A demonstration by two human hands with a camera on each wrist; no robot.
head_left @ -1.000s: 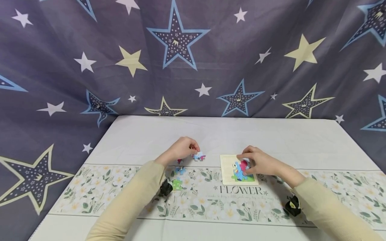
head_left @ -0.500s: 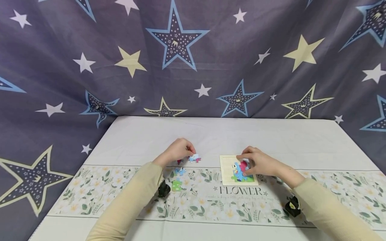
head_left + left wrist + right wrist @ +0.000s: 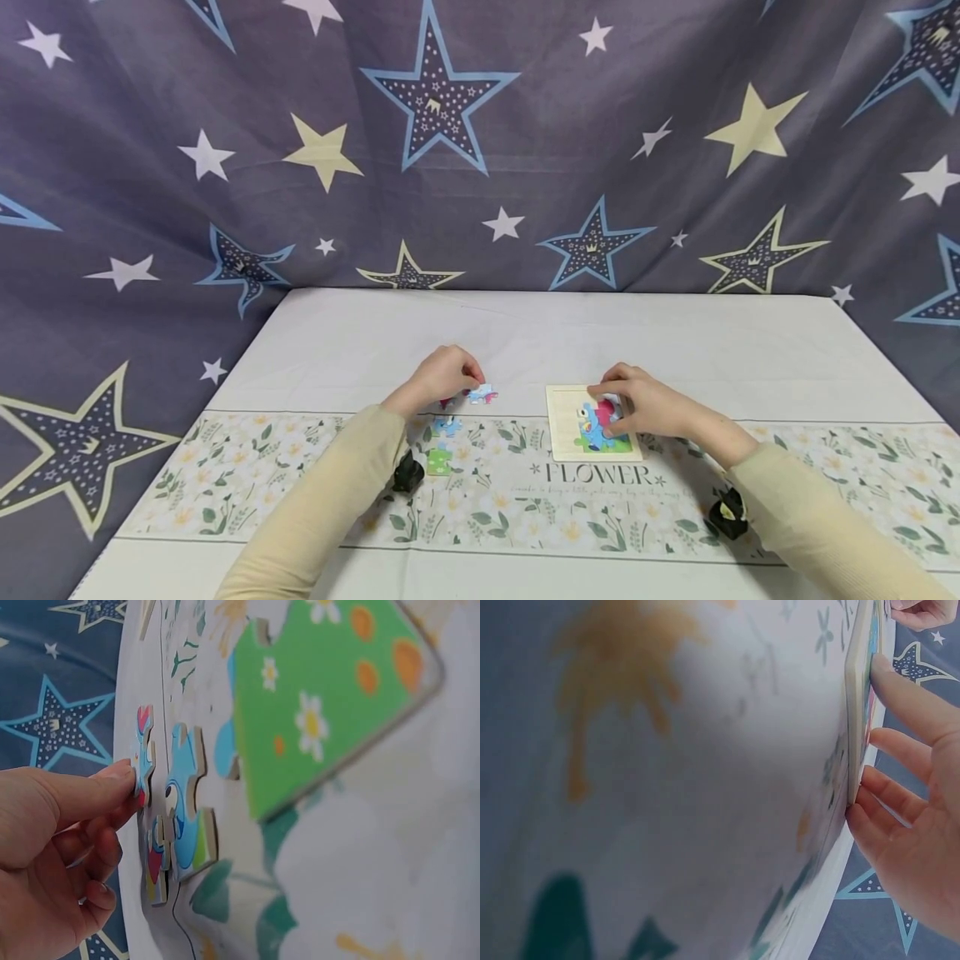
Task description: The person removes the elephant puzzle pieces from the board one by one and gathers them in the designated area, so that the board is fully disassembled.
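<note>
My left hand pinches a white, blue and pink jigsaw piece between thumb and fingers, low over the tablecloth. In the left wrist view the thumb tip lies on the edge of that piece. Close under this hand are a mostly hidden red piece, a blue piece and a green flowered piece. To the right, a pale square puzzle board bears a partly assembled blue and pink picture. My right hand rests over the board's right side, thumb and fingertips spread across face and edge.
A white tablecloth with a floral band and the word FLOWER covers the table. Behind it hangs a dark star-patterned curtain. Black wrist devices show at my left sleeve and right sleeve.
My left hand has shifted slightly left, carrying the white, blue and pink jigsaw piece along. The right hand and the board have stayed in place.
</note>
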